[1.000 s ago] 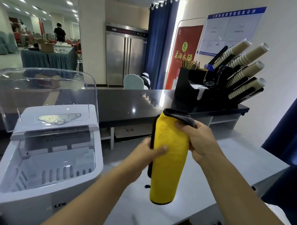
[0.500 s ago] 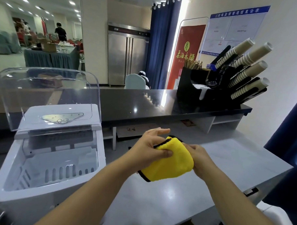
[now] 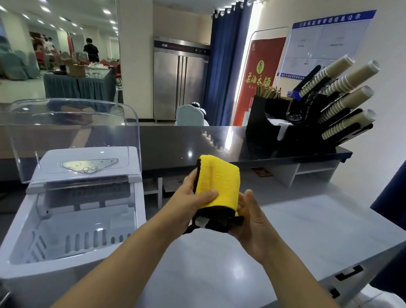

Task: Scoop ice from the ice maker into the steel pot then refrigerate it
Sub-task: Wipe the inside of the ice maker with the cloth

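Yellow cloth (image 3: 217,180), folded, is pinched in my left hand (image 3: 190,200), thumb on its front. My right hand (image 3: 252,223) holds its lower edge, fingers curled beneath. The ice maker (image 3: 74,208), lid up, stands on the bench (image 3: 215,270), left of my left fingers and apart from them.

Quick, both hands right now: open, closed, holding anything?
Left hand: holding the yellow cloth, thumb across its front.
Right hand: holding the same cloth's lower end.

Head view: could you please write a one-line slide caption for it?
The left hand and right hand hold a folded yellow cloth beside the open ice maker.
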Demonstrator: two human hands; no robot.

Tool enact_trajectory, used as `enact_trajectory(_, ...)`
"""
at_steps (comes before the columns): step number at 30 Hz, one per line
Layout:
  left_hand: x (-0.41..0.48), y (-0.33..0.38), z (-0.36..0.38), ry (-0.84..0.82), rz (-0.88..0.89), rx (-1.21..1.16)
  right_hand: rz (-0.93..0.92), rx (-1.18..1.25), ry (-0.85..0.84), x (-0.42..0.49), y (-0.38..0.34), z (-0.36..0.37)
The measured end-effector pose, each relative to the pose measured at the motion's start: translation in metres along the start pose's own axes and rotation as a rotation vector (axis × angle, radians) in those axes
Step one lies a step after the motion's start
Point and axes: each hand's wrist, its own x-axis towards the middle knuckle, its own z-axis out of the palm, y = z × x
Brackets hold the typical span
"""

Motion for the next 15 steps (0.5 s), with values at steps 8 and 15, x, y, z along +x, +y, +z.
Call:
enact_trajectory(8,-0.014,0.028,-0.024,0.147,0.212,0.344,0.109,0.056,0.145,0.020,-0.011,0.048)
enact_trajectory(15,-0.061,0.087,-0.099,0.563,0.295,0.428,-0.152,-0.083,0.282,0.048,-0.005,0.110)
